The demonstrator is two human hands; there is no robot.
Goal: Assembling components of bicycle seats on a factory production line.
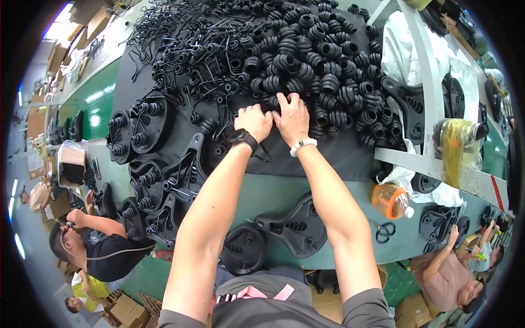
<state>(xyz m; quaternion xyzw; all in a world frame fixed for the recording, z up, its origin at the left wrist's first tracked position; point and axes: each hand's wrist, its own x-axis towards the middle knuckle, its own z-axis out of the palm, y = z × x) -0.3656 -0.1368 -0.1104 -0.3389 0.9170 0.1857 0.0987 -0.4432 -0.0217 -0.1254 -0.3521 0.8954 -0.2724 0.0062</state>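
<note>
My left hand (253, 123) is curled closed at the near edge of a heap of thin bent black rods (205, 65). Dark prongs of one bent rod (264, 155) stick out below its wrist side, and the rest of that rod is hidden under the palm. Close beside it, thumbs nearly touching, my right hand (292, 119) bends its fingers down at the edge of a pile of ribbed black rubber sleeves (330, 82). Whatever lies under the right fingertips is hidden. Both piles rest on a black mat (322, 158).
Black molded plates with ribbed sleeves (147, 128) stand left. A black triangular plate (295, 225) lies near me. To the right are an orange bottle (391, 200), scissors (385, 232) and a white frame (426, 71). Co-workers sit at left (104, 246) and right (445, 273).
</note>
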